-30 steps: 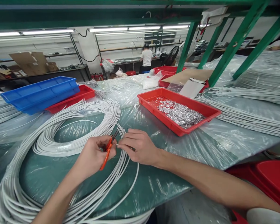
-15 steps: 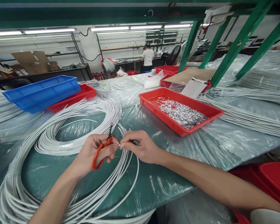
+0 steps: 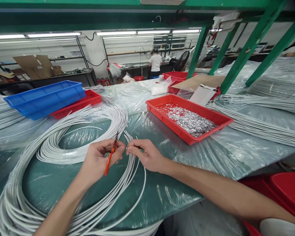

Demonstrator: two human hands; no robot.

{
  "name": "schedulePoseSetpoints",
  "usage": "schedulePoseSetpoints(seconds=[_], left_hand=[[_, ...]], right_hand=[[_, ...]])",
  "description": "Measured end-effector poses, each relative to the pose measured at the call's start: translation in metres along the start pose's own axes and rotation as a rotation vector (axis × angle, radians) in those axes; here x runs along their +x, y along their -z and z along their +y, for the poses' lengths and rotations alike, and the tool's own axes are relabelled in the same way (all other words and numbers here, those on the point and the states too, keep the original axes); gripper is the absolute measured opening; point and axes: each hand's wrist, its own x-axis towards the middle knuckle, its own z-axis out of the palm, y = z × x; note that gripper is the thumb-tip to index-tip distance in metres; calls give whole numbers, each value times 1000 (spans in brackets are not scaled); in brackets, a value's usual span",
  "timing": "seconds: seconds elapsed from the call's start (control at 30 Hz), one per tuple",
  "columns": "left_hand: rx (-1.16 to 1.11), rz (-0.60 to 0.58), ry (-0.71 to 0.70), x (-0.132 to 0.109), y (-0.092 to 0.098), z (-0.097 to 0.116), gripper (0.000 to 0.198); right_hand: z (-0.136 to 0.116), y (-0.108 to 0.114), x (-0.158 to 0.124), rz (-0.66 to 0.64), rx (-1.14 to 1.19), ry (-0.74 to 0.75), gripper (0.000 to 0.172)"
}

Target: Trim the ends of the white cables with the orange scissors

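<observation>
Orange-handled scissors (image 3: 108, 163) rest in my left hand (image 3: 94, 160), with the dark blades pointing up and away. The thumb and a finger of that same hand are pinched close to the fingertips of my right hand (image 3: 151, 157). Between the two hands shows a tiny pale end, mostly covered by the fingers. My right hand is closed in a pinch on a white cable (image 3: 145, 180), which curves down from beneath it. Below both hands runs a large loop of white cables (image 3: 17, 186), and a second coil (image 3: 73, 156) lies just beyond.
A red tray (image 3: 167, 123) of small shiny metal pieces stands ahead to the right. Blue trays (image 3: 44, 96) overlap a red tray (image 3: 92, 97) at left. Green posts (image 3: 253, 49) rise at right, near more cables (image 3: 255, 129). A person (image 3: 155, 62) stands far back.
The scissors have turned in my left hand, so their handles now show edge-on. My fingertips have shifted slightly, and the pale end between them shows less.
</observation>
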Motion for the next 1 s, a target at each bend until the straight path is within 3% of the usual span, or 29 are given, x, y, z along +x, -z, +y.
schedulePoseSetpoints(seconds=[0.23,0.4,0.57,0.7,1.0], left_hand=[[-30,-59,-6,0,-1,-4,28],[-138,-89,14,2,-6,-8,35],[197,18,-25,0,1,-7,35],[425,-76,15,0,9,-10,50],[473,-177,26,3,6,-18,54]], right_hand=[[-6,2,-1,-60,36,29,30],[-11,2,0,16,-10,87,24],[-7,7,4,121,-49,46,25],[-5,7,6,184,-11,29,28],[-8,8,6,158,-24,108,24]])
